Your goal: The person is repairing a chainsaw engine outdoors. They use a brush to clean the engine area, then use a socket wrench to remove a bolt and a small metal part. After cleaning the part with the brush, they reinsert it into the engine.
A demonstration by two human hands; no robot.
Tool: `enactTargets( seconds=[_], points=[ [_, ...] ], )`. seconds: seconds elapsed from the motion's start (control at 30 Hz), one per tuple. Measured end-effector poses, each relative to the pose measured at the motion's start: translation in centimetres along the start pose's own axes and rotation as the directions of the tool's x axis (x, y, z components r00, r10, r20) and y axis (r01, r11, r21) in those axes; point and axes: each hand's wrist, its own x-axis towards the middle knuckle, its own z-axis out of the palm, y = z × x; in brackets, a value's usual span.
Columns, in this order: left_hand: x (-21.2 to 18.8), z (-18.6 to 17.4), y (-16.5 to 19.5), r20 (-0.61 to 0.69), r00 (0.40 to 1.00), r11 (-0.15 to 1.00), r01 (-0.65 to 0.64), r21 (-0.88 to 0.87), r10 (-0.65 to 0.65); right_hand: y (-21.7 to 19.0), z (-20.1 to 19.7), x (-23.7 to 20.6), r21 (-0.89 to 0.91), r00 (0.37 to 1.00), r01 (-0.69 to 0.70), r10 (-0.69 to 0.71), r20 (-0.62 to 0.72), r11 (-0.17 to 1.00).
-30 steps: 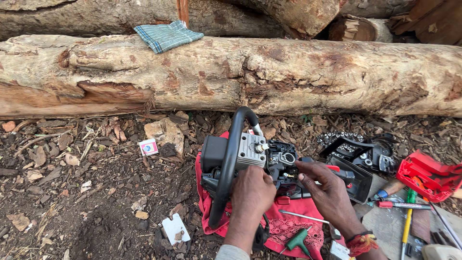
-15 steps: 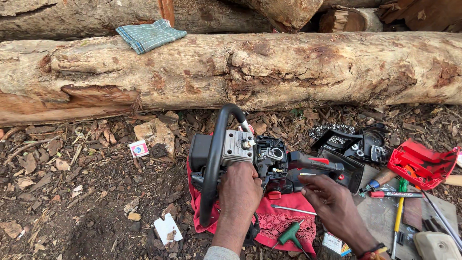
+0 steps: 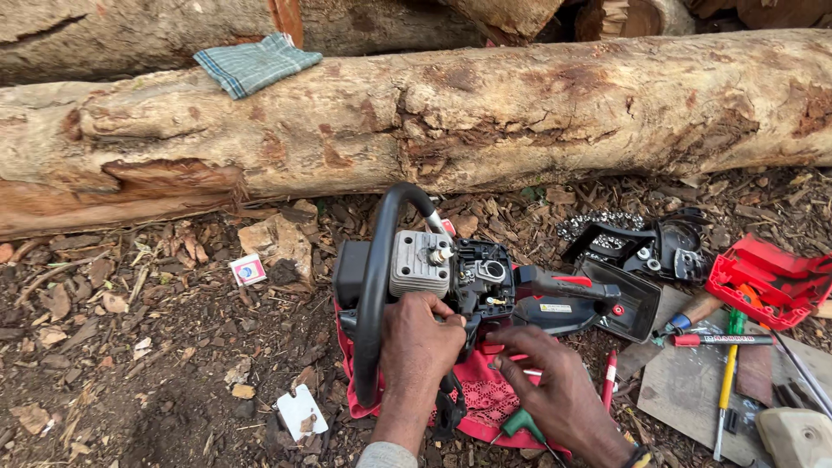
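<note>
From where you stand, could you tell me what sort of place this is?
Most likely an outdoor logging or wood-cutting spot. A big barked log lies across ground strewn with wood chips, and the left hand steadies a stripped-down chainsaw on a red cloth beside loose screwdrivers.

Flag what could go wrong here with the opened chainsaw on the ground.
1. The chainsaw engine sits uncovered above loose bark and dirt; grit could get into the exposed parts.
2. The left hand steadies it only at the black handle bar on a soft red cloth, so it might tip while the right hand works.
3. Small tools such as the green-handled tool lie scattered and could get lost in the debris.
</note>
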Motion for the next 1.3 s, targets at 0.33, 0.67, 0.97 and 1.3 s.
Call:
enactTargets(
  seconds=[0.33,0.67,0.97,1.3],
  points=[
    [-0.2,0.6,0.5,0.151,0.98,0.975,-0.153,0.161,0.129,1.2,-2.7,1.9,-0.388,0.94,0.203,-0.29,-0.179,0.899],
    [-0.5,1.4,0.2,0.087,0.982,0.957,-0.184,0.223,0.169,9.3,-7.9,6.4,-0.63,0.995,0.078,-0.1,0.0,0.772],
    [-0.7,-0.1,0.0,0.042,0.998,0.976,-0.049,0.21,0.041,7.2,-7.3,4.6,-0.525,0.994,-0.085,0.108,0.013,0.847],
    [-0.5,-0.7,0.0,0.045,0.999,0.984,0.01,0.175,-0.019,6.2,-5.3,3.5,-0.59,0.97,-0.24,0.217,-0.11,0.771]
  ],
)
